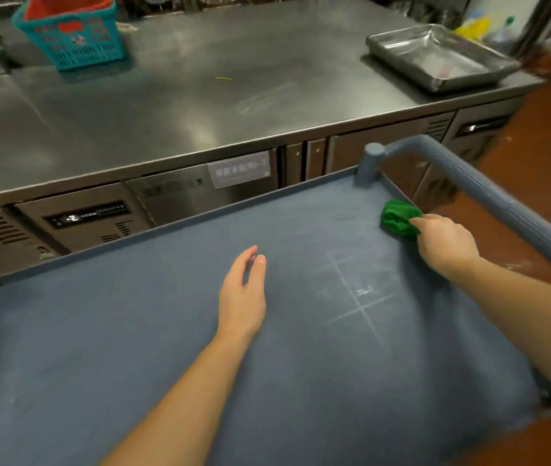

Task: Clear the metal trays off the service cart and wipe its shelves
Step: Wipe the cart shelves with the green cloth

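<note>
The grey-blue top shelf of the service cart (153,331) fills the lower half of the view, with pale scratch marks on it. My right hand (445,243) grips a crumpled green cloth (398,218) pressed on the shelf's far right corner, beside the cart's corner post. My left hand (243,294) hovers flat and empty over the middle of the shelf, fingers straight. A stack of metal trays (435,58) rests on the steel counter at the back right, off the cart.
A steel counter (183,105) with drawers and vents runs just behind the cart. A teal plastic basket (72,38) stands at its back left. The cart's grey handle bar (489,193) runs along the right side. Red-brown floor lies to the right.
</note>
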The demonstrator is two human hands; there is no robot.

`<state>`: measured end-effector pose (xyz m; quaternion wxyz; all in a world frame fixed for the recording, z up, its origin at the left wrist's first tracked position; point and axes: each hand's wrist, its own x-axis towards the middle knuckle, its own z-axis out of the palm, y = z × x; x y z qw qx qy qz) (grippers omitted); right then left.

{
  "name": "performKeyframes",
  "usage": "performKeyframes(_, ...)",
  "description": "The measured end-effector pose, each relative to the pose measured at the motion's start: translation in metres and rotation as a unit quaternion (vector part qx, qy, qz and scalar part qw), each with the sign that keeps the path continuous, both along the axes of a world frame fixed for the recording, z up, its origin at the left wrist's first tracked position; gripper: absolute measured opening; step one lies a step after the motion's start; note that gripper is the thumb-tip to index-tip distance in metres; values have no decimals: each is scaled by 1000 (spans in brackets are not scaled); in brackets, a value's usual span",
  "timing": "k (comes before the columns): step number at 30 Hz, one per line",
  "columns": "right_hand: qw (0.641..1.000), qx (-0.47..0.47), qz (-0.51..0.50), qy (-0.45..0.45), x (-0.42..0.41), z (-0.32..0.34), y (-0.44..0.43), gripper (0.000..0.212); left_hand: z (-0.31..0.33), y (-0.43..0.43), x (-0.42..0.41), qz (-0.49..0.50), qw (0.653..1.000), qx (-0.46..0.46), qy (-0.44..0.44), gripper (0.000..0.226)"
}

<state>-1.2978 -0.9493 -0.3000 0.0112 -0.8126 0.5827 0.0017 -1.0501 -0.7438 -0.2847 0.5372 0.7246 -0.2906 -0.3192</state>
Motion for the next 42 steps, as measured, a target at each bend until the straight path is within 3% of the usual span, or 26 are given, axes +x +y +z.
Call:
performKeyframes(7,998,2,-13,-59,-2,-8,7,37,-7,-29,-37,-54,998,2,-11,32)
performKeyframes(15,990,54,-77,-107,104,1,13,21,-12,19,24,-2,1000,-1,-22,31)
performKeyframes(29,984,69,150,-69,389,-6,167,29,-4,203,201,188,981,29,-21,31)
performKeyframes(37,934,98,332,-87,509,-3,332,31,3,300,264,262,965,11,-18,31)
performKeyframes(42,902,103,413,-72,537,-12,394,47,5,328,282,277,960,7,-36,34)
